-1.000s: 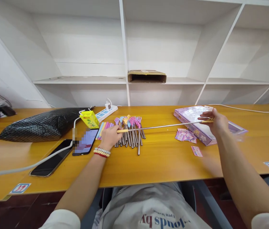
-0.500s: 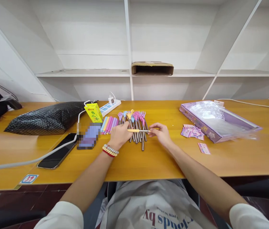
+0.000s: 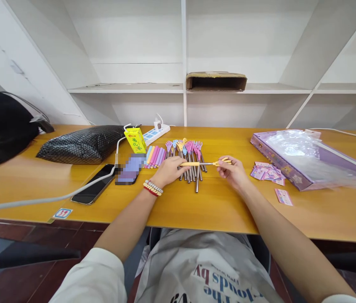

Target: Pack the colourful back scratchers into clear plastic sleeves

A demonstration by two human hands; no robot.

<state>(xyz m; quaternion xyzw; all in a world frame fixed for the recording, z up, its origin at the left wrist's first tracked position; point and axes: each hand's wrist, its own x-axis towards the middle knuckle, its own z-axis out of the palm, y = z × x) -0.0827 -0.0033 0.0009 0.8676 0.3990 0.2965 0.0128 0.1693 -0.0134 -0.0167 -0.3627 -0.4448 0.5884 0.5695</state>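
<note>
Level above the desk is a back scratcher (image 3: 193, 164) with a yellow handle, a thin metal rod and a yellow hand-shaped head. My left hand (image 3: 171, 170) is closed on the handle. At the other end, the fingers of my right hand (image 3: 233, 171) pinch the yellow head. Behind and below it lies a row of metal back scratcher rods (image 3: 197, 179) with pink, purple, blue and yellow claw heads (image 3: 189, 146). Several pastel handle tubes (image 3: 155, 156) lie side by side just left of them.
On the left are a black wrapped parcel (image 3: 77, 145), a phone (image 3: 94, 185), a yellow drink carton (image 3: 135, 141), a power strip (image 3: 157, 134) and a white cable (image 3: 54, 203). To the right are small printed cards (image 3: 268, 173) and a purple box (image 3: 304, 185) with clear plastic. A cardboard box (image 3: 216, 75) sits on the shelf.
My right hand has moved right, away from my left hand, and more of the rod and the yellow head now show. The camera view has turned left.
</note>
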